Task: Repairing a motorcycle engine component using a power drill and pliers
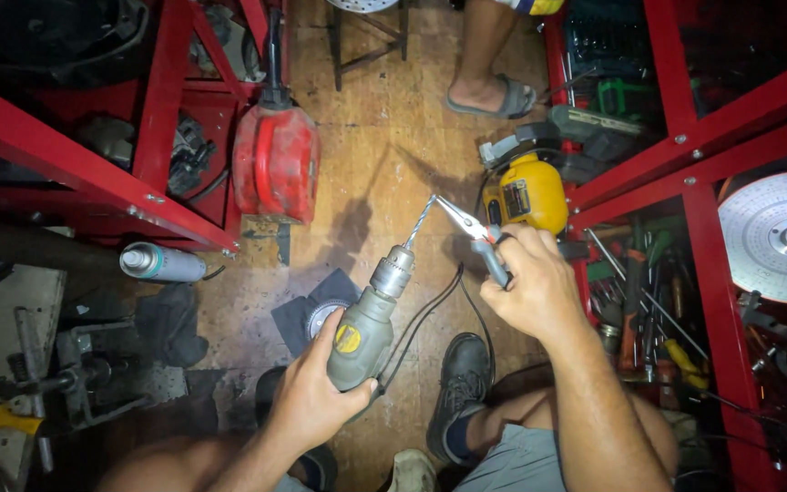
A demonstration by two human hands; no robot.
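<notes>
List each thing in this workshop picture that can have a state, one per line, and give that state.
Drill: held in the left hand, bit fitted, pointing up and away.
Pliers: held in the right hand, jaws nearly closed, tips at the bit.
Spray can: lying on its side, cap off.
Drill cord: slack, trailing over the floor.
Yellow power tool: resting on the floor, unheld.

Bare floor (384,118) ahead — red shelving (175,219) (both sides) hems it.
</notes>
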